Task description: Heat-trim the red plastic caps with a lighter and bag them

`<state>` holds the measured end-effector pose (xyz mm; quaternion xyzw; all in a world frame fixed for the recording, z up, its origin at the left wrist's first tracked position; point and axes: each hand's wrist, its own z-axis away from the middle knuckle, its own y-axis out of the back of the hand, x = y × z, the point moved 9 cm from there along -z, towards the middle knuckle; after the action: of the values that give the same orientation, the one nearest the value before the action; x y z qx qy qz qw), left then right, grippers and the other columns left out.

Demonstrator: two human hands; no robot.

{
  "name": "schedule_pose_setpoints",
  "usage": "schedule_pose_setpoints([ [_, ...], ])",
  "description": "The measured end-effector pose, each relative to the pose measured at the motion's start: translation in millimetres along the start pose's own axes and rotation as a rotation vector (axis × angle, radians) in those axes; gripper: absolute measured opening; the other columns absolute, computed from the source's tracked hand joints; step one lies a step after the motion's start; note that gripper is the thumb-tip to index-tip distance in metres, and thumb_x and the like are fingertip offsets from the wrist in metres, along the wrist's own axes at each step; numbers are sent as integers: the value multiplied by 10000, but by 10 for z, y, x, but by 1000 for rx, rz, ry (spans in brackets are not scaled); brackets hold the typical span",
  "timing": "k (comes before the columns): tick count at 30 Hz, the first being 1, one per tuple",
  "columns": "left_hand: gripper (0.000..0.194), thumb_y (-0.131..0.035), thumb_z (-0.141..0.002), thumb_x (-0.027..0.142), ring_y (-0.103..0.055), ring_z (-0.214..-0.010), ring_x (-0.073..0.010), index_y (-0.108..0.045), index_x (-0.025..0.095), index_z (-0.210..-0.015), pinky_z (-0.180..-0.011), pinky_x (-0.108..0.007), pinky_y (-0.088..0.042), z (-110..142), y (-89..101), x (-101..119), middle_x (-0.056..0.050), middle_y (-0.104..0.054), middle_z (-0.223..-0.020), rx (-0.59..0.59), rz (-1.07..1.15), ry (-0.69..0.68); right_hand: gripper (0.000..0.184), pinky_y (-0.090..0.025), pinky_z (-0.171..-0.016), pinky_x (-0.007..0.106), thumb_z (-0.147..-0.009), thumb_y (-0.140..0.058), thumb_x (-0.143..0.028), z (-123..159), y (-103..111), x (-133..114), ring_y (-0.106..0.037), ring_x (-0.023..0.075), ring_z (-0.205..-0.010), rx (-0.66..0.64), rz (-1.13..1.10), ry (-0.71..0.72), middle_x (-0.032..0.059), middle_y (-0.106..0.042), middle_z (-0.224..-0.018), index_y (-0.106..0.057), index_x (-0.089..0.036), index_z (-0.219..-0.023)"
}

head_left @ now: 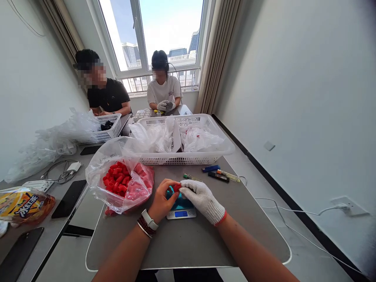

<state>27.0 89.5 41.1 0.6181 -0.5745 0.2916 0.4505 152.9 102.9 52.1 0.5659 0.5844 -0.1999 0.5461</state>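
My left hand (162,200), bare with a watch and bracelets, and my right hand (203,200), in a white knit glove with a red cuff, meet above a small digital scale (181,214). Pinched between their fingertips is a small red plastic cap (176,188). A teal object (179,202) lies on the scale, partly hidden by my hands. To the left of my left hand, a clear plastic bag (102,176) holds many similar red caps (116,178).
A large white basket (182,158) of plastic bags stands beyond my hands, with several markers (219,175) to its near right. Phones and a snack bag (23,204) lie on the left table. Two seated people (163,88) (107,94) work at the far end, beside a smaller basket (101,135).
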Motion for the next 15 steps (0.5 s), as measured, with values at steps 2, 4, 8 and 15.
schedule_pose_setpoints([
  [2, 219, -675, -859, 217, -601, -891, -167, -661, 198, -1077, -763, -277, -471, 0, 36, 28, -57, -673, -1002, 34, -86, -33, 186, -476, -744, 238, -909, -535, -236, 7, -21, 16, -606, 134, -774, -11, -29, -12, 6, -700, -852, -714, -183, -902],
  [4, 217, -676, -850, 180, -603, -872, -161, -661, 200, -1066, -752, -270, -470, -3, 56, 72, -46, -684, -985, 49, -145, -57, 184, -484, -759, 246, -895, -550, -242, 11, -30, 38, -619, 141, -791, -8, -48, -27, 11, -711, -870, -723, -182, -918],
  [8, 154, -648, -869, 149, -604, -855, -150, -678, 200, -1011, -773, -267, -479, -4, 61, 194, -31, -682, -936, 47, -210, -116, 182, -492, -713, 255, -871, -584, -288, 7, -28, 91, -621, 146, -747, 5, -91, -62, 21, -704, -822, -721, -169, -878],
  [15, 211, -595, -933, 316, -630, -816, -161, -673, 174, -1068, -750, -289, -515, 0, 2, 22, -57, -675, -930, -17, -63, 25, 173, -521, -761, 268, -863, -589, -265, 2, -37, 82, -653, 157, -798, -21, -167, -50, 33, -735, -873, -732, -174, -895],
])
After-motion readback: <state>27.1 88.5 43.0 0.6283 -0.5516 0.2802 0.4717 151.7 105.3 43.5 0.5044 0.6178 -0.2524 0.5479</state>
